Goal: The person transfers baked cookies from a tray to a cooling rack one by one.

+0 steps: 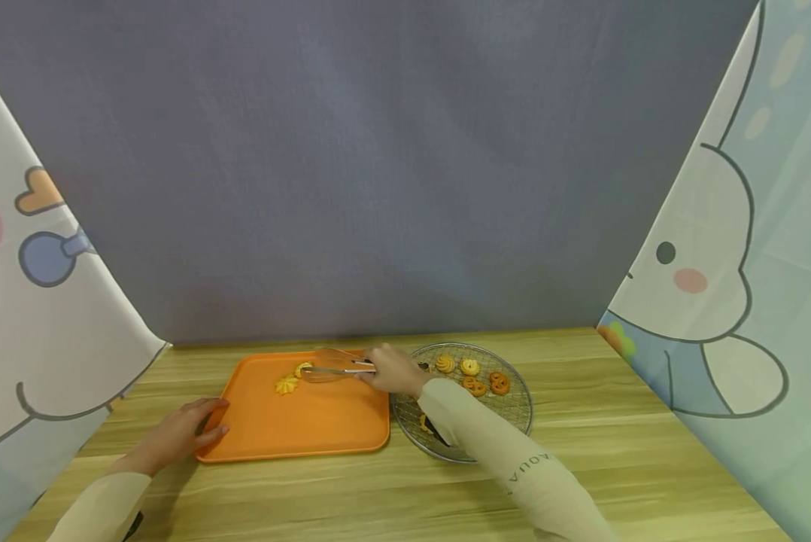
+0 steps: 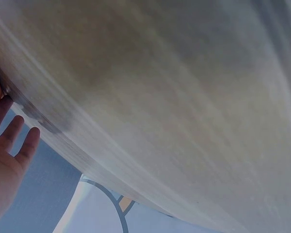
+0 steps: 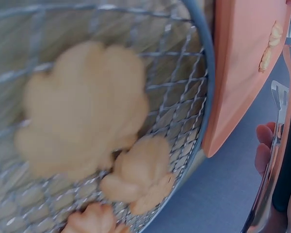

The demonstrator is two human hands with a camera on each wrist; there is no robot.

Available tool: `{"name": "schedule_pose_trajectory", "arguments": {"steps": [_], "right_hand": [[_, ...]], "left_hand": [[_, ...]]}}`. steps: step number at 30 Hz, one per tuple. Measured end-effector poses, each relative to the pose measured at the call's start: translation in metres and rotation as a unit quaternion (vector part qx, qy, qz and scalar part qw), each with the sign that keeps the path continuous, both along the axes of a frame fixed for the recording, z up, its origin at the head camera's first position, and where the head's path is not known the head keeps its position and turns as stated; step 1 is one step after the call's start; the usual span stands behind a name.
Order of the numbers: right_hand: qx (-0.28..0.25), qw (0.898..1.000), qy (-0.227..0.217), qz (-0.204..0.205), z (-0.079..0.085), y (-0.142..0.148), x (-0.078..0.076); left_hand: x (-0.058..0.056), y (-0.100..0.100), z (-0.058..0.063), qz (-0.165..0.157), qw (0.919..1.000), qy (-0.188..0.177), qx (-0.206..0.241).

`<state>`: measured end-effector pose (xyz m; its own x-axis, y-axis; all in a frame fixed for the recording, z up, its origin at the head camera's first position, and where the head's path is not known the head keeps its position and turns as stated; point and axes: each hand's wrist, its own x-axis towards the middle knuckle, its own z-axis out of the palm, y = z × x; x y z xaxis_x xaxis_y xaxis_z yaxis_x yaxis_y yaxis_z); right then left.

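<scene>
Wood-grain counter (image 1: 297,497) below, the right hand (image 1: 393,370) grips tongs (image 1: 341,371) pointing left over the tray (image 1: 297,429), tips beside two cookies (image 1: 286,385); left hand (image 1: 175,438), fingers loosely spread, touches the tray's left edge; rack (image 1: 514,414) on the right.

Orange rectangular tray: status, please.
Right hand grips black-handled metal tongs over tray; left hand at its left edge. Two yellow cookies aboard. No obstruction seen.

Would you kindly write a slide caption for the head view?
A right hand holds tongs over an orange tray bearing two cookies, beside a round wire rack.
</scene>
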<state>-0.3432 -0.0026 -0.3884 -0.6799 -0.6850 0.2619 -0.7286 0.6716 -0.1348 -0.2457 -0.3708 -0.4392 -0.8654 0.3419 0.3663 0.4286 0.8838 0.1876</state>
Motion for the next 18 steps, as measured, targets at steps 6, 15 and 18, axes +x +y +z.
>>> {"name": "schedule_pose_trajectory", "arguments": {"steps": [6, 15, 18], "right_hand": [[0.001, 1.000, 0.003, -0.023, -0.005, -0.015, -0.007], [0.019, 0.998, -0.009, -0.056, -0.009, -0.029, -0.012], [0.017, 0.998, -0.017, -0.058, -0.010, -0.031, -0.012]], "left_hand": [[-0.001, 0.000, -0.002, -0.004, 0.9999, 0.016, 0.000], [-0.002, 0.000, -0.004, -0.011, 0.9995, 0.028, 0.000], [-0.003, 0.000, -0.005, -0.012, 0.9994, 0.033, 0.000]]}}
